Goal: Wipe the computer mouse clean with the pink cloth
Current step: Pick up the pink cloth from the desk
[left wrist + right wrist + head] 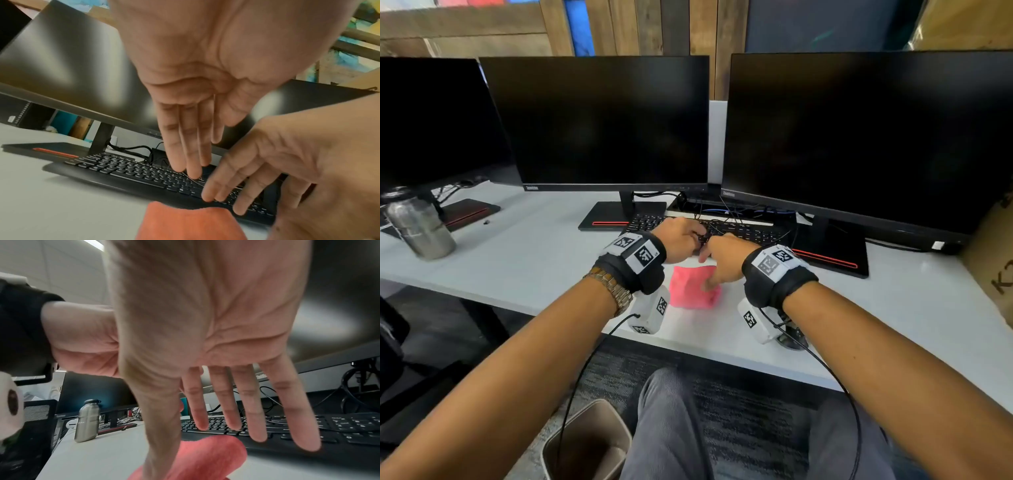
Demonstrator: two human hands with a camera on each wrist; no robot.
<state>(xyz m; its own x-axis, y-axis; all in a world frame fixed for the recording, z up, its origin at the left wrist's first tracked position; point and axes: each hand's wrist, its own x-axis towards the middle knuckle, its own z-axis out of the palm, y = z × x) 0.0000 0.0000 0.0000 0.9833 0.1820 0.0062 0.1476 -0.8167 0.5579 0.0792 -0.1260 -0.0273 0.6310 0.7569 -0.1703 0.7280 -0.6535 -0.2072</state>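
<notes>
The folded pink cloth (690, 289) (189, 224) (207, 454) lies on the white desk (534, 253), just in front of the black keyboard (750, 233) (131, 172) (349, 428). My left hand (690, 236) (191, 168) reaches over the keyboard with straight fingers, the tips touching the keys. Beside it, my right hand (710, 263) (234, 423) is spread flat above the keys, its thumb pointing down onto the cloth. Neither hand holds anything. No computer mouse shows in any view; thin wires lie across the keys.
Three dark monitors (602, 123) (859, 137) (431, 120) stand behind the keyboard, with cables between their bases. A steel bottle (419, 226) (87, 420) stands at the far left. A cardboard box (993, 267) sits at the right edge, a bin (589, 442) below.
</notes>
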